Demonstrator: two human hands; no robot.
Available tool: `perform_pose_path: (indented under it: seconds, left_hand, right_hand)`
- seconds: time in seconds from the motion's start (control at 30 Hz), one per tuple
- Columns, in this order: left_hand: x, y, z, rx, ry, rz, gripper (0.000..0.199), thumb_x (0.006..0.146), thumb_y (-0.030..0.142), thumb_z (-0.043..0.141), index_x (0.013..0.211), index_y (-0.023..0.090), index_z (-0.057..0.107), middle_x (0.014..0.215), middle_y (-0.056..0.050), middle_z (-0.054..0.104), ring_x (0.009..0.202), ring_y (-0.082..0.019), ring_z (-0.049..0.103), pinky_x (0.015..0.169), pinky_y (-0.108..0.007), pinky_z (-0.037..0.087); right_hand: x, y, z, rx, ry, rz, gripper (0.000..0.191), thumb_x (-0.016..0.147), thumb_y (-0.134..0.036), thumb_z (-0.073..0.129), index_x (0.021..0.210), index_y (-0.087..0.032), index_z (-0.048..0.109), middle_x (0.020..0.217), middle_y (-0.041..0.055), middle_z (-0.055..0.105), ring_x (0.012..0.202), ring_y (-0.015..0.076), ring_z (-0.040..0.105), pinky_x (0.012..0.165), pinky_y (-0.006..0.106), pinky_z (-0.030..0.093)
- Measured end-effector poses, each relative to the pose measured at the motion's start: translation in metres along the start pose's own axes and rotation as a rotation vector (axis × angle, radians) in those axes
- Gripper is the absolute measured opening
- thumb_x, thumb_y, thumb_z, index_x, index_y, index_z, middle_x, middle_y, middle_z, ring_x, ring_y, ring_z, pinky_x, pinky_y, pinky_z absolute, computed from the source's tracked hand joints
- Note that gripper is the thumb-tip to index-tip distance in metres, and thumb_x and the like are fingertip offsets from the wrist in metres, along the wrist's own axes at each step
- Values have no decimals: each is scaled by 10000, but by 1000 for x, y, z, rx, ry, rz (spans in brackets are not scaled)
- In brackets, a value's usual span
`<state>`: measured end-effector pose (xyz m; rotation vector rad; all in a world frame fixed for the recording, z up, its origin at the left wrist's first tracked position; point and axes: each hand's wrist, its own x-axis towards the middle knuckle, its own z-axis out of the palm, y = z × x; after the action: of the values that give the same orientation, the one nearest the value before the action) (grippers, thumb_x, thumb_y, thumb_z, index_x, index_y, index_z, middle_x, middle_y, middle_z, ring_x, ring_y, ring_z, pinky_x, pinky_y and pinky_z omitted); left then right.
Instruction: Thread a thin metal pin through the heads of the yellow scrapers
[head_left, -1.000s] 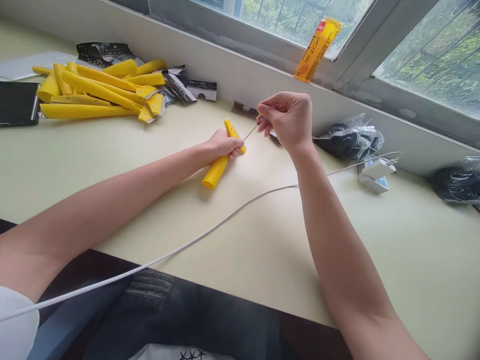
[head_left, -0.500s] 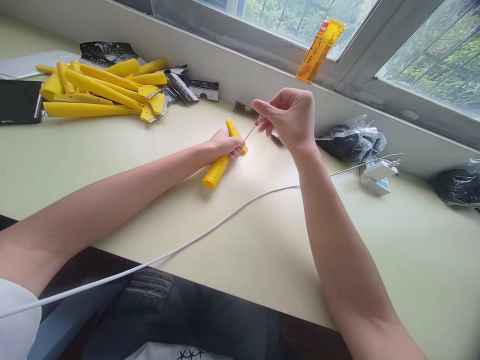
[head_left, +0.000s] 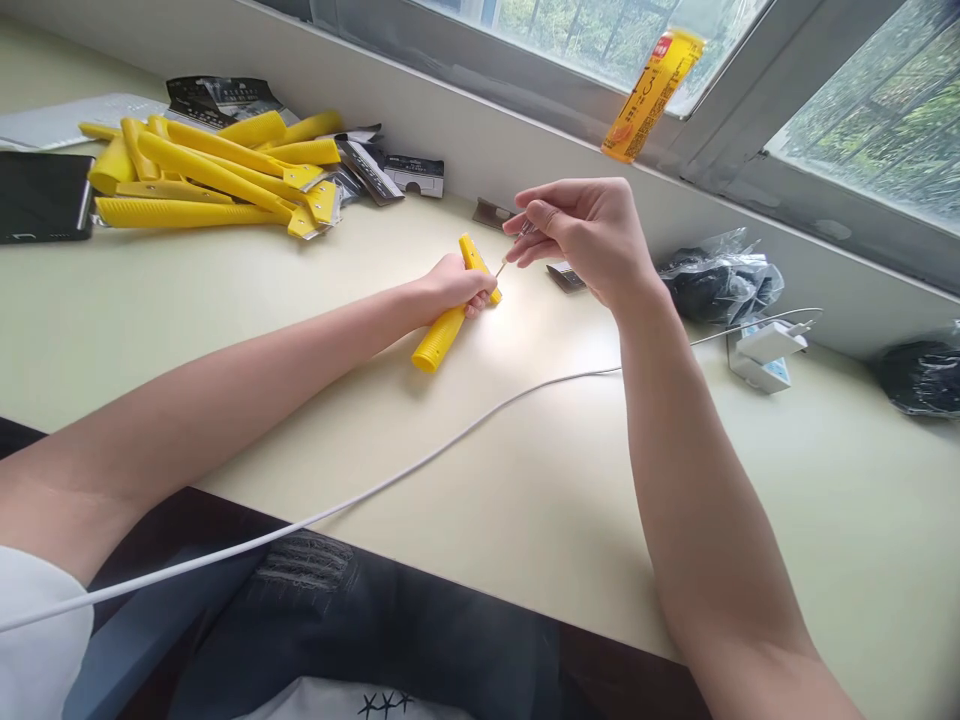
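My left hand (head_left: pixel 459 285) is wrapped round a yellow scraper-like tool (head_left: pixel 439 341), whose ribbed handle points down toward me and whose flat head shows above and right of my fingers. Above and to the right, my right hand (head_left: pixel 585 230) pinches the clear handle of a thin screwdriver (head_left: pixel 502 267). The screwdriver's shaft slants down to the head of the yellow tool, beside my left thumb. Whether its tip sits in a screw is too small to tell.
Several similar yellow tools (head_left: pixel 210 180) lie piled at the back left, near a black box (head_left: pixel 45 197). A white cable (head_left: pixel 420 462) crosses the table under my right forearm to a white charger (head_left: pixel 761 355). Black items in plastic (head_left: pixel 724 285) lie along the wall.
The fingers of my right hand have shifted round the screwdriver handle and spread more. My left hand keeps its hold on the yellow tool. The whole view has moved slightly.
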<state>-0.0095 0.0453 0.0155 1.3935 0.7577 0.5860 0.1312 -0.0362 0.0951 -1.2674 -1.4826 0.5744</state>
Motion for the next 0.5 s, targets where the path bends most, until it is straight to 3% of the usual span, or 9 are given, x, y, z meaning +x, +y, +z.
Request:
perform_pose_path:
  seconds: [0.13,0.27,0.4,0.5]
  left_hand:
    - [2,-1,0,0,-3,-12,242,737,52,658,751,188,459,554,27,467,494,-76,422,506,-247,340]
    - [1,0,0,8,0,7,234,747,49,645,754,188,457,570,18,481,492,-77,430,506,-251,349]
    - [0,1,1,14,-1,-7,244,750,48,653,758,191,455,553,28,464,484,-73,420,505,-251,341]
    - [-2,2,1,4,-3,-6,236,754,57,665,769,187,469,555,23,476,494,-76,431,510,-253,342]
  right_hand:
    - [-1,10,0,-84,117,-78,337,791,-487,810,751,-201,635,613,20,670,564,196,716,377,215,523]
    - [3,26,10,-83,207,-93,322,829,-479,777,751,-213,613,656,25,678,590,198,724,370,215,499]
    - [5,25,15,-57,207,-92,249,856,-454,754,867,-224,658,727,4,697,609,173,726,426,215,537]
    - [3,14,10,-14,120,-60,215,868,-419,756,898,-224,671,732,-2,700,600,157,716,485,237,578]
